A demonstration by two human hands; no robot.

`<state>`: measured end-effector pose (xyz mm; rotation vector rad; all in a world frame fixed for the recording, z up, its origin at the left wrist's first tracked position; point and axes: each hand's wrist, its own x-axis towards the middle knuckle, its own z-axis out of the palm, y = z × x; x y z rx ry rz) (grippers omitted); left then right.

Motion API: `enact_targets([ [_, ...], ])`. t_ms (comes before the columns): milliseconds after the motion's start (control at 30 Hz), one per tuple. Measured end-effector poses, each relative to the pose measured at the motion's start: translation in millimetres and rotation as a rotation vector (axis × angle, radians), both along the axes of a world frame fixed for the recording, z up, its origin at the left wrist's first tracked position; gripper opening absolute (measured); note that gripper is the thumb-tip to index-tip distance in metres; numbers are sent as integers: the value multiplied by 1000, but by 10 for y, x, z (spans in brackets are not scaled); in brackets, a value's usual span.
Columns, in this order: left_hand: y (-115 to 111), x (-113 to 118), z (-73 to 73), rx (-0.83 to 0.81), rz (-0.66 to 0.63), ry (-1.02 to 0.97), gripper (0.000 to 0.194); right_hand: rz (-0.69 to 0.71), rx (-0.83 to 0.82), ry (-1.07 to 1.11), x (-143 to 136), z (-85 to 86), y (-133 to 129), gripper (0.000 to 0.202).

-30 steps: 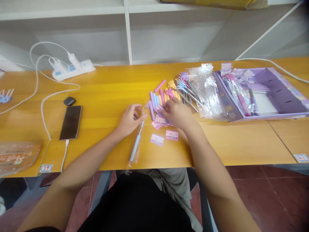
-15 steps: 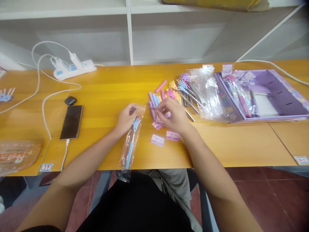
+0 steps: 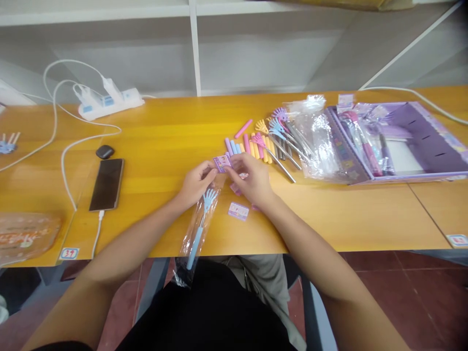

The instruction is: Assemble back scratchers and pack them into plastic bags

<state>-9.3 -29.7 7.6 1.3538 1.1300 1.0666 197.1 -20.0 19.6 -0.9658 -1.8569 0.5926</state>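
Card [image 3: 222, 164], purple, rectangular, likely stiff, suits edge-pinching by the right hand [image 3: 253, 180], the left hand [image 3: 197, 183] pinching a slippery-looking clear plastic bag [image 3: 194, 229] near its top.

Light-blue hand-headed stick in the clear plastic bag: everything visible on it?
The light-blue hand-headed stick has splayed fingers, a thin silvery, metal-looking shaft and a plain cylindrical handle. It lies slanted inside the crinkled clear plastic bag, head away from the person, handle end past the yellow-brown wooden table's edge. The bare left hand pinches the bag above the head.
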Motion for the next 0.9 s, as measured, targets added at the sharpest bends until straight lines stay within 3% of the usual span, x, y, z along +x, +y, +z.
enact_targets([
  [367,-58,49,29,16,-97,28,34,-8,24,-67,103,8,101,11],
  [900,-63,43,-5,29,-91,91,22,-7,52,-105,129,27,104,15],
])
